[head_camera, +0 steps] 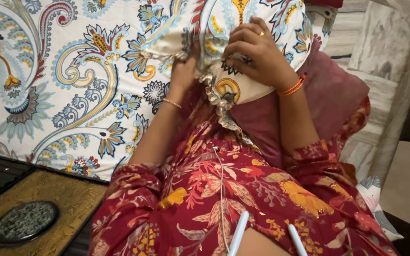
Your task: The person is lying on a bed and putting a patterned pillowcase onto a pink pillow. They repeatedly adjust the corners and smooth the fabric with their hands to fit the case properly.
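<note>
A pillow with a dark red inner cushion (330,87) is partly inside a white paisley pillowcase (257,28) with a frilled edge. My right hand (255,50) presses on top of the case, fingers curled and gripping the fabric. My left hand (183,71) reaches into the open mouth of the case; its fingers are hidden inside the cloth. A thin bangle sits on my left wrist and an orange thread band on the right. The pillow rests against my red floral garment (233,194).
A bed covered with a white paisley sheet (48,76) fills the left and top. A dark bed frame with a gold panel and round ornament (24,220) lies at lower left. A pale marble wall and floor (385,61) are on the right.
</note>
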